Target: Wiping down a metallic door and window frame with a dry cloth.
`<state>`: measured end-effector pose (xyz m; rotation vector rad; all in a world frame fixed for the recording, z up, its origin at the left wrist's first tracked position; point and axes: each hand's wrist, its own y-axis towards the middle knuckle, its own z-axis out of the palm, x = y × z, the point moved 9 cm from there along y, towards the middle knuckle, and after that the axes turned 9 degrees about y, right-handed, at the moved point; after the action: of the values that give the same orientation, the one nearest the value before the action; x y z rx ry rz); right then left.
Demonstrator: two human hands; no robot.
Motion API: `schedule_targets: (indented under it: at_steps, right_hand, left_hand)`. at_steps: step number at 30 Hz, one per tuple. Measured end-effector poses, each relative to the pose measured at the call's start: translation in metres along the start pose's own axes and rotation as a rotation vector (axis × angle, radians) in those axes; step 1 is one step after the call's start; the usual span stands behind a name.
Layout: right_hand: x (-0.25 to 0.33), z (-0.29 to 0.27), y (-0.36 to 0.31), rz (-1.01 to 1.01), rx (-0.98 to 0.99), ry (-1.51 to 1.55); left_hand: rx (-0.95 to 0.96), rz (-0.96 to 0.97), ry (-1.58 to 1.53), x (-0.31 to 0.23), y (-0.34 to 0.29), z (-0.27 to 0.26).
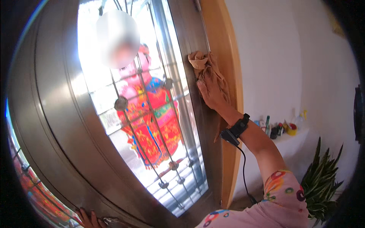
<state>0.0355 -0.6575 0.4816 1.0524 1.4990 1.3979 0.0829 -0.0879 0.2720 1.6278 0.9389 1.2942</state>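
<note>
My right hand (211,92) presses a crumpled brown cloth (207,66) against the right edge of a dark metal door (61,114), beside the wooden frame. Part of the cloth bunches above the fingers, and some hangs along the hand's right side. A black strap with a small device (235,131) is around my right wrist, and a cable runs down from it. Low at the left, my left hand (89,219) rests its spread fingers on the door, near a metal handle (114,221). The lower part of that hand is cut off by the picture's edge.
The door's bright glass panel has a metal grille (146,110) and a red, colourful figure decoration (152,125). A wooden frame (224,45) borders it. To the right, a white ledge (289,138) holds several bottles and a yellow tape roll (292,129); below stands a spiky plant (321,182).
</note>
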Motion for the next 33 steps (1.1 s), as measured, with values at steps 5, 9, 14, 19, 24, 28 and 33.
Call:
schedule_targets:
  at_steps: [5, 9, 14, 19, 24, 28, 33]
  right_hand:
    - [0.002, -0.009, 0.090, -0.095, -0.010, -0.133]
    - [0.025, -0.018, 0.159, 0.041, 0.054, -0.180]
    - [-0.024, -0.021, 0.251, -0.279, -0.387, 0.388]
    - [0.006, -0.014, 0.303, -0.355, -0.519, -0.347]
    - [0.000, -0.012, 0.348, -0.302, -0.559, -0.389]
    - [-0.022, -0.007, 0.402, -0.250, -0.447, 0.332]
    - [0.152, 0.047, 0.434, -0.677, -0.480, 0.028]
  left_hand:
    - [0.045, 0.029, -0.042, 0.000, -0.007, -0.002]
    - [0.086, 0.032, -0.039, 0.003, -0.017, 0.001]
    - [0.053, 0.024, -0.070, 0.001, -0.017, 0.010]
    - [0.086, 0.046, -0.080, 0.007, -0.020, 0.010]
    - [0.109, 0.039, -0.058, 0.008, -0.032, 0.017]
    - [0.117, 0.051, -0.027, 0.005, -0.028, 0.016]
    - [0.129, 0.020, -0.030, 0.007, -0.043, -0.004]
